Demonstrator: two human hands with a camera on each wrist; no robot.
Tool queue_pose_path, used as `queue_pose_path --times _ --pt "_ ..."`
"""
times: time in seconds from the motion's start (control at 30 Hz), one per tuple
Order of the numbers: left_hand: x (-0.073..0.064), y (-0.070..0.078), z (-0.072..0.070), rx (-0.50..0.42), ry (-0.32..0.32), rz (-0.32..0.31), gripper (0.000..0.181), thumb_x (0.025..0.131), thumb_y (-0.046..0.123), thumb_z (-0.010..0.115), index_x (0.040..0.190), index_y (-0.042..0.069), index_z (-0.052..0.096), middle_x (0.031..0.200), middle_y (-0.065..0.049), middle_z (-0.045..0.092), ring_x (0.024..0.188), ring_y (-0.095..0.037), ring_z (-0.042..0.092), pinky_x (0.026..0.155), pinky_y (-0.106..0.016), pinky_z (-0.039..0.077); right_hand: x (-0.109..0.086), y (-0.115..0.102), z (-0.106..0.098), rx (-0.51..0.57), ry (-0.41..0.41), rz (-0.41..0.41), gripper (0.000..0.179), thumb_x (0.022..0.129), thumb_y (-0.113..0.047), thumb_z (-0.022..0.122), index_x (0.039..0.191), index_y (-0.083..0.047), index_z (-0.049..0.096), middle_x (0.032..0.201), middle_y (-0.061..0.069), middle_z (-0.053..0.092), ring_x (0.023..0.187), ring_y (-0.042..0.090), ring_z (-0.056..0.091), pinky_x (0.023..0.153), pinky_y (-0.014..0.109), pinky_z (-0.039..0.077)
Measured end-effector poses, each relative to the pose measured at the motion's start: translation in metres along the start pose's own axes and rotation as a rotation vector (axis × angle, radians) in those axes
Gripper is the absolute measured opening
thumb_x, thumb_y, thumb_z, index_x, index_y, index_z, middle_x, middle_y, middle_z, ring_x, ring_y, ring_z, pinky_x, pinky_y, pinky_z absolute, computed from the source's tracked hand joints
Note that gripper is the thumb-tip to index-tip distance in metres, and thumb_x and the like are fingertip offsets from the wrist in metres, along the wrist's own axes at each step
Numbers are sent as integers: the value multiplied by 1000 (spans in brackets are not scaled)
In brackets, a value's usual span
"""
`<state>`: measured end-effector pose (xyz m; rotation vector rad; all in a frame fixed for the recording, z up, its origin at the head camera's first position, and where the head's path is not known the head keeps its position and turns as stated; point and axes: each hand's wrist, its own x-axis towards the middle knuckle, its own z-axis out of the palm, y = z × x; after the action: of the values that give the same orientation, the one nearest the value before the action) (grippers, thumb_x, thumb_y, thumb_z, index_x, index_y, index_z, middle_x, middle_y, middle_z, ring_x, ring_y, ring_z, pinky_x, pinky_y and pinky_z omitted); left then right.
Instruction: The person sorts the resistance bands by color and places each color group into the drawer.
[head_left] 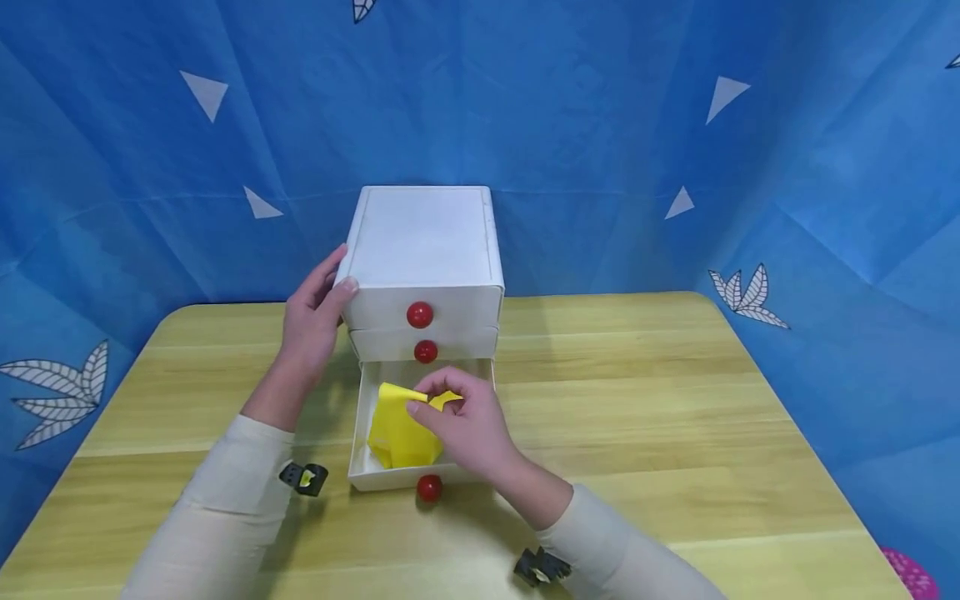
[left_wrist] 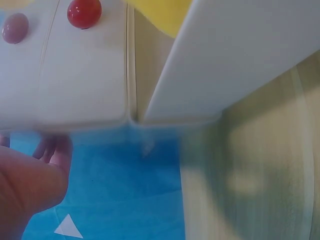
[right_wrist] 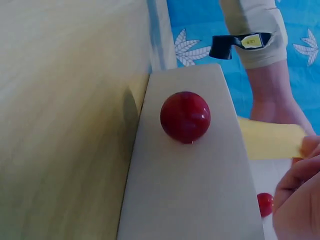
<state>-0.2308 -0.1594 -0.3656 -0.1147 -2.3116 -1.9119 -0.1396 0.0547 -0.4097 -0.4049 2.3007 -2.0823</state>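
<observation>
A white drawer unit (head_left: 420, 242) with red knobs stands on the table, its bottom drawer (head_left: 390, 479) pulled out. Inside that drawer lies a crumpled yellow cloth (head_left: 401, 433). My right hand (head_left: 472, 425) is over the drawer and pinches the cloth's raised upper edge between thumb and fingers; the right wrist view also shows the cloth (right_wrist: 272, 140) stretching up to the fingers. On the unit's left side rests my left hand (head_left: 311, 321), thumb at the front top corner and fingers along the side wall. The side wall partly hides those fingers in the left wrist view.
The two upper drawers, with red knobs (head_left: 420, 314), are closed. A wooden table (head_left: 637, 417) extends on both sides of the unit. Behind it hangs a blue curtain (head_left: 570, 125) with leaf and triangle prints. Black wrist straps (head_left: 303, 478) sit at both sleeves.
</observation>
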Motion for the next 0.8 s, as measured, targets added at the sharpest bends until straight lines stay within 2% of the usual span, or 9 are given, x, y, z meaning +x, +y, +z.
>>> queue_pose_path --times 0.17,0.27,0.53,0.8 --pt "1 2 0 5 5 -16 53 103 41 52 154 41 36 156 -2 38 135 -30 42 106 -53 39 6 -1 -4 -161 27 98 8 88 -15 78 91 -16 71 89 -2 63 72 21 53 59 26 45" --pt "1 2 0 4 7 -24 53 103 41 53 154 41 37 156 -2 38 135 -30 42 107 -52 39 9 1 -10 -221 23 119 8 88 -17 78 91 -17 71 89 -3 64 85 22 57 67 32 49" --pt "0 0 0 -5 4 -6 52 104 39 52 154 41 38 155 -4 39 135 -30 43 107 -52 38 15 11 -25 -375 9 130 11 87 -16 79 90 -15 69 86 -4 64 83 24 60 62 32 54" --pt "0 -1 0 -20 2 2 52 104 39 52 154 40 38 155 -5 39 134 -31 43 107 -53 38 20 20 -33 -482 -14 100 13 84 -15 81 92 -14 72 86 -5 68 85 24 62 70 33 53"
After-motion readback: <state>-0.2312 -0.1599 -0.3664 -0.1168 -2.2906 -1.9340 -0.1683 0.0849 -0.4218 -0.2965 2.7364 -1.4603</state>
